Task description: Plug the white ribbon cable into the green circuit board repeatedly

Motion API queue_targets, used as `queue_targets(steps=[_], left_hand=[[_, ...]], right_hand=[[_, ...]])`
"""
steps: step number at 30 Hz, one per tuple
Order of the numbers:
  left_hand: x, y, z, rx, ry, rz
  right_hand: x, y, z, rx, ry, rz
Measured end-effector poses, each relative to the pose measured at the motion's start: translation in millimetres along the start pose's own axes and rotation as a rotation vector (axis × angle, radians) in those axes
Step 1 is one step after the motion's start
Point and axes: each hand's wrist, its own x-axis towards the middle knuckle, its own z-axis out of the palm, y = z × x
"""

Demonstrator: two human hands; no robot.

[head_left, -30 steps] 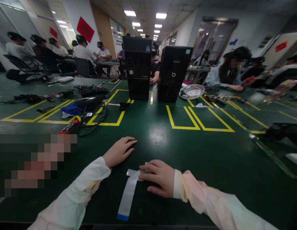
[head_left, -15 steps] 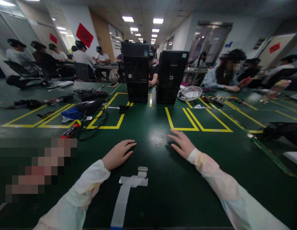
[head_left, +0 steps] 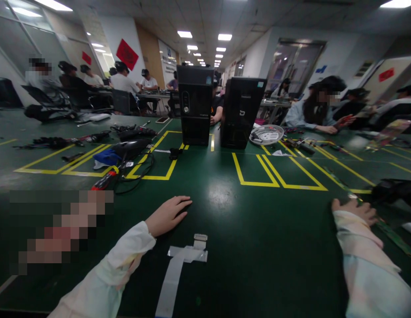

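At three o'clock from the empty, loosely spread left hand, the right hand covers part of a green strip, its grip hidden. A careless pull could swing the strip into the black object at two o'clock. A ribbon cable lies at the left hand's five o'clock.

Person's left sleeve and right sleeve: loose, wrinkled, off-white with soft pink, yellow, mint patches. Whitish cuffs sit behind bare fingers.
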Motion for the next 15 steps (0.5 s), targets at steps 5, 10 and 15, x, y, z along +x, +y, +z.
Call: queue_targets(steps=[5,10,15], left_hand=[[0,0,0.6,-0.002,0.009,0.0],[0,0,0.5,-0.003,0.004,-0.003],[0,2,-0.2,0.002,-0.013,-0.01]], right_hand=[[8,-1,3,-0.016,-0.093,-0.001],[9,-1,-1,-0.046,-0.134,0.004],[5,-7,-7,-0.067,-0.152,-0.012]])
